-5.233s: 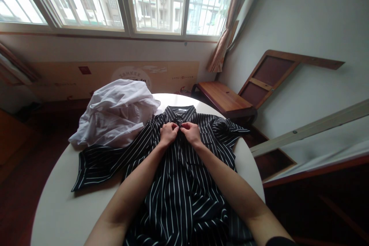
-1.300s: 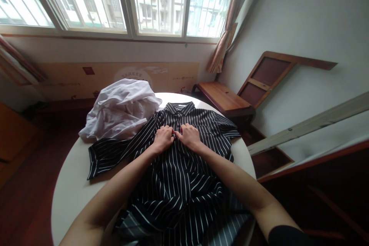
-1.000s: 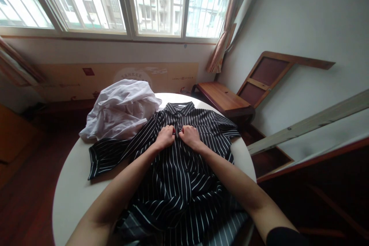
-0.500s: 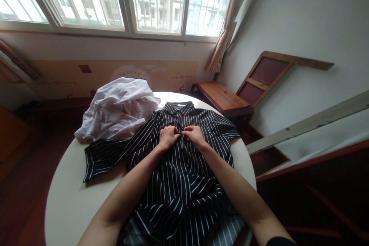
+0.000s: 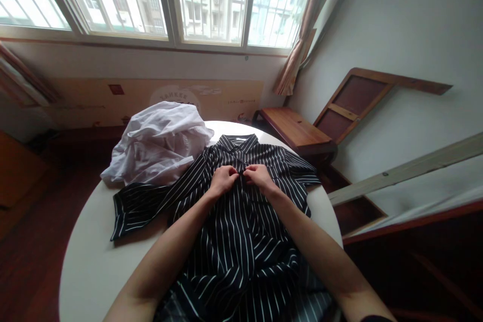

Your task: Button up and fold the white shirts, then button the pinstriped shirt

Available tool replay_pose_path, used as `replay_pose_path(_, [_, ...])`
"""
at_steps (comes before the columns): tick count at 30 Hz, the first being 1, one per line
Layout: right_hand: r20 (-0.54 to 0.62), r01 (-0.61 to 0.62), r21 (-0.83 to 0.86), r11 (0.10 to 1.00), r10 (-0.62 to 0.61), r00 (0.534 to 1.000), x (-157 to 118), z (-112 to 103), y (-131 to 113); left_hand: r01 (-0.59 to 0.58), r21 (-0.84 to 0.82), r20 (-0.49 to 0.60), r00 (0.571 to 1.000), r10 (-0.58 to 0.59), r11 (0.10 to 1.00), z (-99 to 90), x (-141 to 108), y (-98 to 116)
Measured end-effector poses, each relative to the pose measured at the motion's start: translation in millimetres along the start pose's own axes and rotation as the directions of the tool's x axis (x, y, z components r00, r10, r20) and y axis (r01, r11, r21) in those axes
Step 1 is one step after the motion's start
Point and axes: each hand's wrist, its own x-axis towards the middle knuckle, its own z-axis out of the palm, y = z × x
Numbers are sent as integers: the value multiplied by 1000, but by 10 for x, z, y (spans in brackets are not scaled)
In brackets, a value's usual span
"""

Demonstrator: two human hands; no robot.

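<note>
A black shirt with white stripes (image 5: 230, 231) lies front side up on a round white table (image 5: 86, 256), its collar pointing to the window and its lower part bunched toward me. My left hand (image 5: 224, 179) pinches the front placket below the collar. Just to its right, my right hand (image 5: 258, 177) pinches the other side of the placket, with a small gap between the two sets of fingertips. Any button between the fingers is too small to make out. One striped sleeve stretches out to the left.
A crumpled white cloth (image 5: 158, 143) is heaped at the table's back left, touching the striped shirt. Beyond the table at the right stands a low wooden bench (image 5: 296, 128). Windows and a curtain (image 5: 292, 73) are behind.
The view has shifted slightly, so everything sits a little further right. My hands stay at the placket, with their fingertips slightly further apart.
</note>
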Motion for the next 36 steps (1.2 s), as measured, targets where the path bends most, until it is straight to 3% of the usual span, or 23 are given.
replay_pose_path(4, [-63, 42, -40, 998, -45, 997, -8, 6, 58, 40, 56, 2, 999, -41, 998, -55, -1, 53])
replay_pose_path(7, [-109, 179, -224, 958, -207, 972, -31, 21, 97, 78, 134, -22, 997, -75, 988, -86, -36, 131])
replay_pose_path(9, [-94, 271, -378, 885, -328, 940, -56, 37, 97, 104, 156, -39, 994, -99, 982, -95, -53, 166])
replay_pose_path(12, [-54, 326, -519, 790, -411, 910, -89, 62, 90, 108, 89, -33, 994, -106, 990, -91, -44, 152])
replay_pose_path(15, [-25, 340, -536, 773, -417, 908, -92, 78, 110, 105, -60, -2, 994, -105, 993, -69, -6, 73])
replay_pose_path(19, [-38, 333, -479, 812, -399, 916, -65, 80, 163, 123, -168, 19, 992, -121, 978, -31, 31, -18])
replay_pose_path(27, [-28, 335, -328, 883, -364, 931, -31, 74, 224, 156, -94, 1, 988, -157, 983, -22, 31, 1])
replay_pose_path(32, [31, 150, -12, 989, -149, 988, -27, 86, 190, 160, -43, -14, 987, -161, 986, -12, 23, -2])
replay_pose_path(36, [77, 21, 182, 983, -36, 996, -31, 82, 131, 154, -55, -2, 988, -154, 987, 2, 21, -5])
